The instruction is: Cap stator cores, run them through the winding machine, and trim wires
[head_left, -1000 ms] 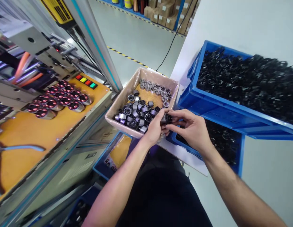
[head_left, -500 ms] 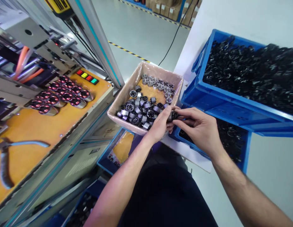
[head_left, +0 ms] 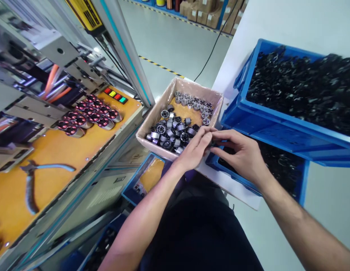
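Note:
My left hand (head_left: 194,149) is closed round a small motor stator core at the near right corner of the pink plastic-lined box (head_left: 156,148). Its fingers and thumb cover nearly all of the part. From the right, my right hand (head_left: 242,152) meets it, thumb and fingertips pinched on the same part's dark end. In the box, a loose heap of stator cores (head_left: 171,131) with black plastic ends fills the near side. Bare silvery stator cores (head_left: 196,103) stand in rows along the far and right walls.
Blue crates (head_left: 276,116) of black plastic pieces are stacked on the white table (head_left: 276,19) at right. On the orange machine bench (head_left: 56,146) at left stand copper-wound stators (head_left: 89,114) and lie pliers (head_left: 31,177). A blue bin (head_left: 130,194) sits below the box.
The view has shifted, so everything appears slightly further right. My left fingers have closed further over the stator core, which showed more clearly before. Both hands stay together.

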The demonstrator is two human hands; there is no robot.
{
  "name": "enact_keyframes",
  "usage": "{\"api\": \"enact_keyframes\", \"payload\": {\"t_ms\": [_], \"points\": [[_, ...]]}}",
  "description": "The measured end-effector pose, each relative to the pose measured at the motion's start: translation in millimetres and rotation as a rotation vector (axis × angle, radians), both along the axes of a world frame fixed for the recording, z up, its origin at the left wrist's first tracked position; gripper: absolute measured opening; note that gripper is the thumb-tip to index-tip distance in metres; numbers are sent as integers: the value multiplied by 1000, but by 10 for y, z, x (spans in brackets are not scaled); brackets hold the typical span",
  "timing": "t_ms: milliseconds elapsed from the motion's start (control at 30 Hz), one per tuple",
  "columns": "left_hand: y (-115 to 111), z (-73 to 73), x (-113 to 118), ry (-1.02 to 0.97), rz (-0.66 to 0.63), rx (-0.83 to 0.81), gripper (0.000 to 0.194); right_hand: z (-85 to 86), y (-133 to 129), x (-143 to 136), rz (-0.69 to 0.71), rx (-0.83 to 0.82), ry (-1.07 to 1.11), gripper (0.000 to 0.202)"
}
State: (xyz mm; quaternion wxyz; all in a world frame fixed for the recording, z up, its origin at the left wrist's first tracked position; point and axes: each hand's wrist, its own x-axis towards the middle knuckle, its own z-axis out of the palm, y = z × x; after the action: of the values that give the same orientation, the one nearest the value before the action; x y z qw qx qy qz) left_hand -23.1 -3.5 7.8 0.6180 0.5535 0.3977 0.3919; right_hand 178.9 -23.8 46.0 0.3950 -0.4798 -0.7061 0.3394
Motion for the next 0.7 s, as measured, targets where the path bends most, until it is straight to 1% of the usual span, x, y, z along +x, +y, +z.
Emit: {"api": "enact_keyframes", "payload": {"t_ms": [67,133,167,200,233,300,367,400,467,567,633,700], "points": [[10,122,-262,394,45,223,35,-33,-3,248,-34,-6,-86,34],[75,256,-500,784,111,349,28,-137,-34,517,-129,-50,-223,28],[135,313,-574,935,141,383,30,-221,-54,631,-157,-101,-320,25],[215,358,-605,1044,163,412,34,-321,-74,719,-156,-161,-426,23],[316,387,-588,1109,178,438,38,-429,-90,777,-131,-219,-520,23],[565,388,-428,1150,160,473,36,-639,-106,803,-61,-298,-618,24],[847,318,-171,1179,63,445,30,-792,-102,755,-25,-311,-612,20],[983,266,-39,1219,0,394,28,-840,-95,725,-22,-301,-597,16],[1213,151,180,1259,-73,325,25,-891,-79,680,-26,-279,-571,12],[1418,20,347,1278,-106,284,30,-913,-47,668,-53,-255,-522,10],[1485,-10,388,1282,-106,275,35,-929,-16,672,-77,-245,-489,8],[1528,1,429,1284,-100,261,36,-950,19,669,-101,-233,-454,10]]}}
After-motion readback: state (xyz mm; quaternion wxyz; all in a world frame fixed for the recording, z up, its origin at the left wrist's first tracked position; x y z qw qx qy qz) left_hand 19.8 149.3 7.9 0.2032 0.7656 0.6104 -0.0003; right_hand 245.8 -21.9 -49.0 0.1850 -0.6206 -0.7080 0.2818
